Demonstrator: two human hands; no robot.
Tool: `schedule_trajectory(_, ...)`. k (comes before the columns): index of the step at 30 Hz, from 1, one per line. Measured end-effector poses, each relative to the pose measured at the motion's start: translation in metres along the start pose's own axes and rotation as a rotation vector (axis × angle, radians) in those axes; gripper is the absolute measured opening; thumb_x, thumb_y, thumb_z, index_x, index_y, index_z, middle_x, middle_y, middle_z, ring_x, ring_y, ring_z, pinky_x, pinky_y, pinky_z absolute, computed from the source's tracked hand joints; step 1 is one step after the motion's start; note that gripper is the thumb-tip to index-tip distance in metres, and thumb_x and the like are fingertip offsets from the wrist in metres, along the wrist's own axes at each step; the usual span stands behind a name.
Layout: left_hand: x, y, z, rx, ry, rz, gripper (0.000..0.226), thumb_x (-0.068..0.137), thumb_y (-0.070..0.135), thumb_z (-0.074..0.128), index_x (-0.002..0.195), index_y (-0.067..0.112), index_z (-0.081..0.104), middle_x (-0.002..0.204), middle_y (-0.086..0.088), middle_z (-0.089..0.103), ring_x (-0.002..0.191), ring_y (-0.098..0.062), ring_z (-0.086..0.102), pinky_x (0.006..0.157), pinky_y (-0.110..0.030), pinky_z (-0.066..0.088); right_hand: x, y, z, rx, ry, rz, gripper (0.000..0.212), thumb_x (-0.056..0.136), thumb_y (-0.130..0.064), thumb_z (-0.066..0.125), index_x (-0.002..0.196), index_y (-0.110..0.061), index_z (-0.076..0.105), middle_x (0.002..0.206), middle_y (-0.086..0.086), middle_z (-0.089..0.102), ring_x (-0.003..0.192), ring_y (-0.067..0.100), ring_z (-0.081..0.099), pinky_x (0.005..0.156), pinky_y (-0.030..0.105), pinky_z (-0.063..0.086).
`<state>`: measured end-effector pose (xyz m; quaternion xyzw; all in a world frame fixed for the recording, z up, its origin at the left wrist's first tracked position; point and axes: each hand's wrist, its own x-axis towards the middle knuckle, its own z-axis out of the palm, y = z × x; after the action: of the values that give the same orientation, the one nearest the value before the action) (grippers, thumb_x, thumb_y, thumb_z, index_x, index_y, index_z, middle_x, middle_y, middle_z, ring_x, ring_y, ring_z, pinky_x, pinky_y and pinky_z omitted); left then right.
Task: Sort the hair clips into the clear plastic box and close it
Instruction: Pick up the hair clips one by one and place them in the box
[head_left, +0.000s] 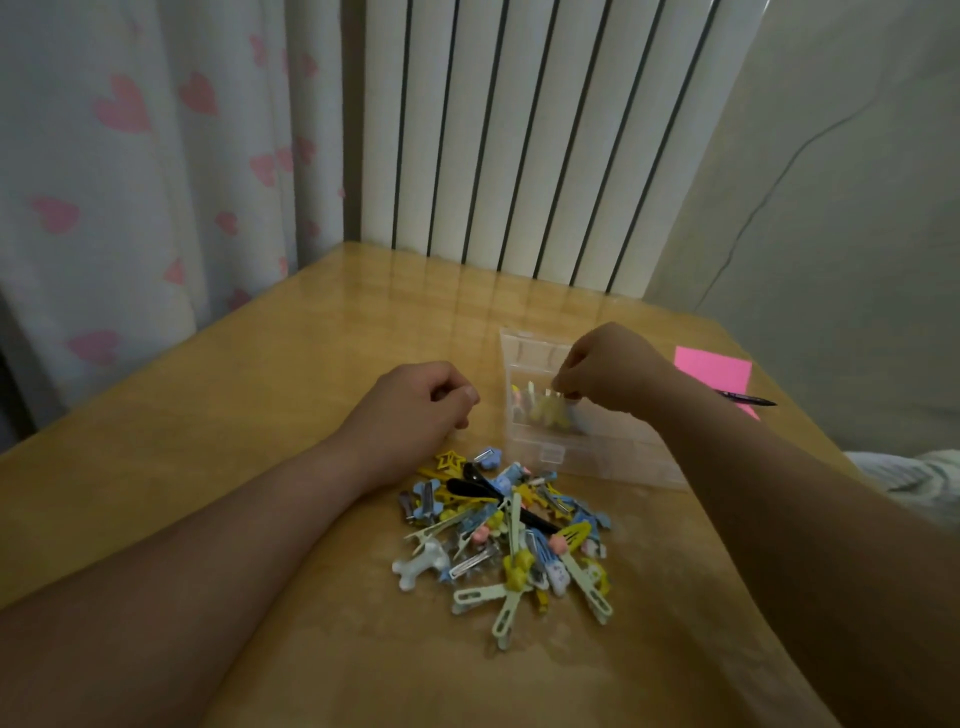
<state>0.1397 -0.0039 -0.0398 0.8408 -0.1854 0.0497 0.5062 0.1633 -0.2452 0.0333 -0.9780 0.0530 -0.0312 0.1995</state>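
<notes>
Hair clips (511, 535) are mostly still piled low in the middle, right below my loosely curled, empty left hand (415, 402), while my right hand (605, 371) pinches something tiny over the box (597, 447) at right of centre.

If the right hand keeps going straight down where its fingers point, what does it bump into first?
Probably the yellow clips already lying in the clear plastic box. The right hand hovers over that compartment with fingertips pinched downward. Depth is hard to judge from one view.
</notes>
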Motion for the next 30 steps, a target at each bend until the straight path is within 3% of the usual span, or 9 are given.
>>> schedule_trajectory(5, 0.0, 0.0, 0.0, 0.008, 0.003, 0.001, 0.018, 0.105, 0.031, 0.06, 0.096, 0.026, 0.076, 0.083, 0.006, 0.076, 0.078, -0.01, 0.07, 0.077, -0.039, 0.059, -0.029, 0.008, -0.009, 0.209, 0.176, -0.1, 0.011, 0.096, -0.025, 0.074, 0.091, -0.016, 0.075, 0.083, -0.003, 0.077, 0.068, 0.009, 0.063, 0.06, 0.026, 0.044)
schedule_trajectory(12, -0.001, 0.002, -0.001, 0.024, 0.008, -0.02, 0.019, 0.105, 0.031, 0.061, 0.096, 0.026, 0.076, 0.083, 0.007, 0.077, 0.079, -0.015, 0.071, 0.082, -0.044, 0.06, -0.073, 0.032, -0.002, 0.306, 0.202, -0.236, 0.006, 0.096, -0.03, 0.074, 0.091, -0.026, 0.074, 0.081, -0.008, 0.075, 0.069, -0.002, 0.065, 0.063, 0.022, 0.047)
schedule_trajectory(15, -0.001, 0.004, 0.0, 0.013, 0.012, -0.037, 0.019, 0.105, 0.029, 0.061, 0.097, 0.023, 0.077, 0.085, 0.004, 0.077, 0.077, -0.012, 0.07, 0.079, -0.038, 0.059, -0.081, 0.037, 0.0, 0.293, 0.181, -0.284, 0.005, 0.095, -0.031, 0.075, 0.091, -0.029, 0.074, 0.082, -0.008, 0.074, 0.074, 0.003, 0.067, 0.067, 0.025, 0.053)
schedule_trajectory(20, -0.002, 0.007, -0.001, -0.013, 0.026, -0.054, 0.019, 0.106, 0.026, 0.061, 0.099, 0.019, 0.078, 0.085, 0.0, 0.078, 0.072, -0.007, 0.068, 0.069, -0.02, 0.054, -0.095, 0.038, -0.015, 0.186, -0.086, -0.373, 0.005, 0.092, -0.03, 0.079, 0.089, -0.03, 0.075, 0.083, -0.01, 0.075, 0.076, 0.004, 0.07, 0.07, 0.028, 0.059)
schedule_trajectory(25, -0.003, 0.008, -0.002, -0.019, 0.03, -0.066, 0.018, 0.105, 0.027, 0.062, 0.1, 0.02, 0.079, 0.087, 0.0, 0.078, 0.074, -0.01, 0.069, 0.076, -0.028, 0.055, -0.105, 0.029, -0.02, 0.013, -0.391, -0.43, 0.008, 0.091, -0.033, 0.08, 0.095, -0.036, 0.073, 0.081, -0.013, 0.068, 0.071, -0.002, 0.062, 0.066, 0.021, 0.048)
schedule_trajectory(30, -0.004, 0.008, -0.002, -0.017, 0.03, -0.056, 0.018, 0.105, 0.026, 0.062, 0.101, 0.02, 0.079, 0.087, 0.0, 0.078, 0.079, -0.018, 0.072, 0.079, -0.031, 0.056, -0.112, 0.021, -0.018, -0.05, -0.497, -0.444, 0.018, 0.089, -0.037, 0.082, 0.104, -0.04, 0.073, 0.082, -0.013, 0.068, 0.071, 0.002, 0.061, 0.067, 0.024, 0.047)
